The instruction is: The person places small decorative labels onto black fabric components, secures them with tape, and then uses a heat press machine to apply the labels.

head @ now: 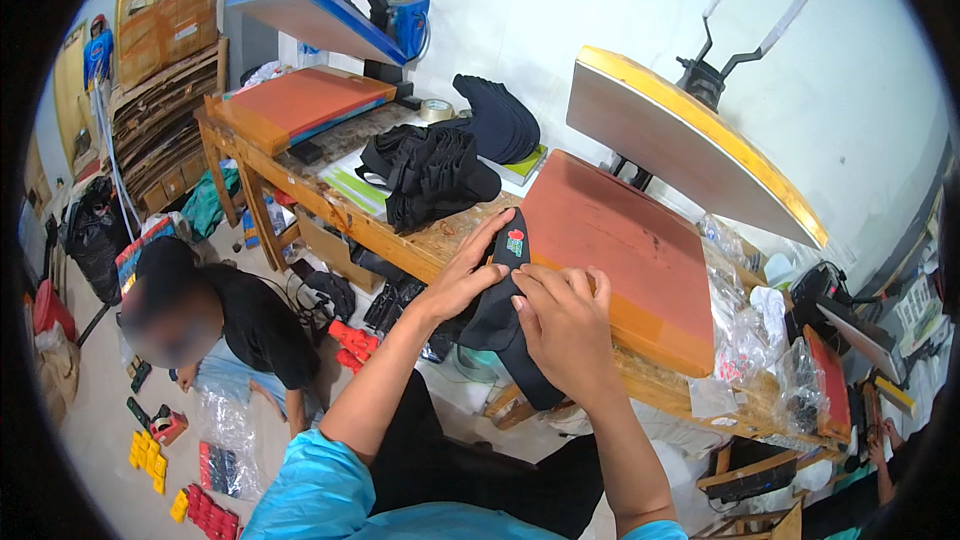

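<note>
Between my hands is a black fabric sun visor, with a small red and green printed emblem near its upper end. My left hand holds it along the upper left edge, thumb lying on the cloth below the emblem. On the other side, my right hand grips it with fingertips and thumb at the middle, hiding part of the cloth. A dark strap end hangs below that hand. The visor is held in front of the orange-red lower pad of a heat press, whose yellow-edged upper platen is raised.
On the wooden table lie a pile of black visors, a stack of dark brim pieces and a tape roll. A blue heat press stands open farther left. A person sits on the floor at left.
</note>
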### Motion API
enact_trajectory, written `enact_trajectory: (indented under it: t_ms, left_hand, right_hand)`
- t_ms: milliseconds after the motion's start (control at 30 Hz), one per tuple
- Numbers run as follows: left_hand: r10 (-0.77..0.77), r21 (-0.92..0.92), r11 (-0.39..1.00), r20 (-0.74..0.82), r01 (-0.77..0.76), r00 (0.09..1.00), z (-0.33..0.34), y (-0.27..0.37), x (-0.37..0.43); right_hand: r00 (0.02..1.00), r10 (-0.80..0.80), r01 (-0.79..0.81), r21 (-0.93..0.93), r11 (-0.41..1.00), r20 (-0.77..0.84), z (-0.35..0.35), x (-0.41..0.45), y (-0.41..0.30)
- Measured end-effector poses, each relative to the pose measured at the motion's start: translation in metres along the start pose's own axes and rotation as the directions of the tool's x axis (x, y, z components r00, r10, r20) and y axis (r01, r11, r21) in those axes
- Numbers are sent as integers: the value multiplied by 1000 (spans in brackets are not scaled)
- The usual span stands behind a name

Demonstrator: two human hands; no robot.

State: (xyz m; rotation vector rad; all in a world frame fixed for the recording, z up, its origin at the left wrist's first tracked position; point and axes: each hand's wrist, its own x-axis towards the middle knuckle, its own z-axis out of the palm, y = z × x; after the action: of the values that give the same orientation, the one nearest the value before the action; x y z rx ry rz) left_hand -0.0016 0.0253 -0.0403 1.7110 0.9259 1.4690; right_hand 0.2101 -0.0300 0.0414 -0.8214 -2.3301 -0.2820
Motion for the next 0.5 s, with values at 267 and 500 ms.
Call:
enact_trajectory:
  t_ms: [267,500]
  left_hand:
    - [25,-109,994,12,-24,1000,5,-8,4]
    - [3,-92,996,-17,-5,1000,-1,-8,2]
  right_hand:
    - [999,49,-47,149,988,-8,-11,-5,6]
    - [927,-158,148,-56,987,-341,-139,32,2]
